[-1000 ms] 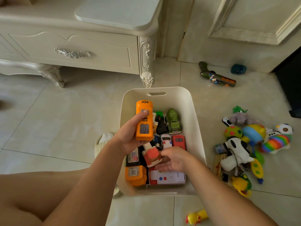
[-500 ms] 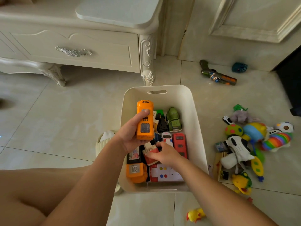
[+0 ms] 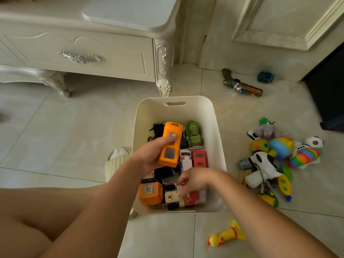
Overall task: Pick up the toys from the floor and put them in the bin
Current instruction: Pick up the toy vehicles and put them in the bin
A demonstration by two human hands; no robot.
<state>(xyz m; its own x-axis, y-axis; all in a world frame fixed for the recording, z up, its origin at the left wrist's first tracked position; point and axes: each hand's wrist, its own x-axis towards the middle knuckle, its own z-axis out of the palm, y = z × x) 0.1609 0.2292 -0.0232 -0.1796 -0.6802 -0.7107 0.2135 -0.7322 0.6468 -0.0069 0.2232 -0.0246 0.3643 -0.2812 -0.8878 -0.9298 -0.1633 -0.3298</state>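
We log the orange bus gripped in the left hand above the bin, long axis running along it away from us; right hand lower, on the red-and-white truck, grip indiscernible.

Orange toy bus, cream bin, rainbow-striped toy, yellow chicken

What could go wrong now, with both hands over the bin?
The left hand holds the orange toy bus above the crowded bin; if the grip slips, it may knock the green toy truck. The right hand grips the red-and-white toy truck atop a pile of toys, where it may tip.
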